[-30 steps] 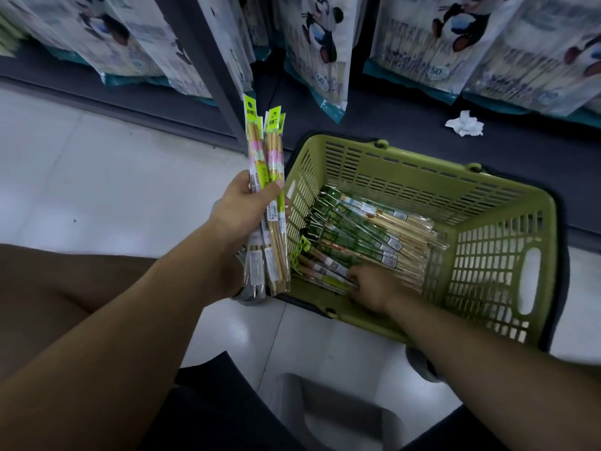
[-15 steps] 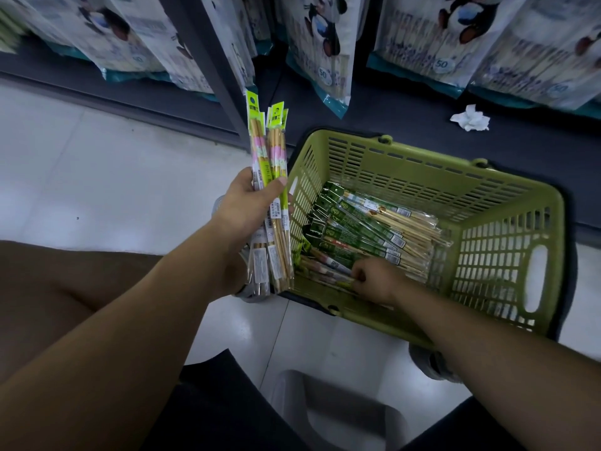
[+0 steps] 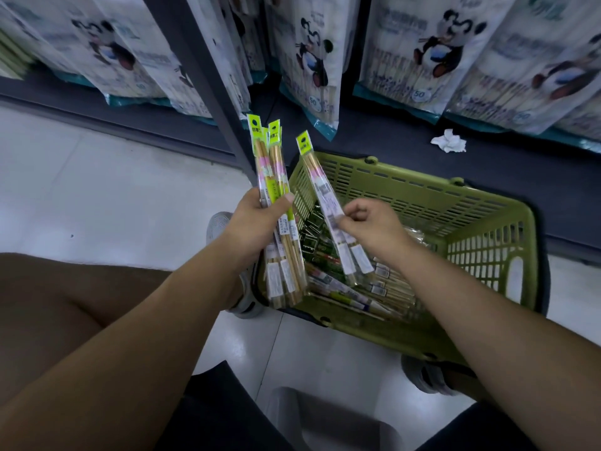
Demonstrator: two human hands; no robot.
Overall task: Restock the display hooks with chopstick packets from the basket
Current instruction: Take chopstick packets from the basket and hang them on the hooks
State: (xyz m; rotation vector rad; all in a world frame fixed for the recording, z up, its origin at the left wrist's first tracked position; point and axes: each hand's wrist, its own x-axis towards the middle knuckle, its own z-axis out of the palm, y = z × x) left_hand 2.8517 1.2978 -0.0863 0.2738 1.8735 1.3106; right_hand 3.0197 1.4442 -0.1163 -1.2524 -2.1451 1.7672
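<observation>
Two hands busy: left hand [image 3: 257, 221] grips a bundle of chopstick packets [image 3: 277, 177], right hand [image 3: 372, 224] pinches one packet [image 3: 320, 185] over the basket [image 3: 487, 252].

Dim, cool light all round me; the pale floor [image 3: 97, 196] carries a soft sheen; the hanging bags [image 3: 422, 53] above look blurred; my view bends at the edges.

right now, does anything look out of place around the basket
A crumpled white tissue lies on the dark shelf base behind the basket; it looks like litter, not stock. Nothing else stands out.
</observation>
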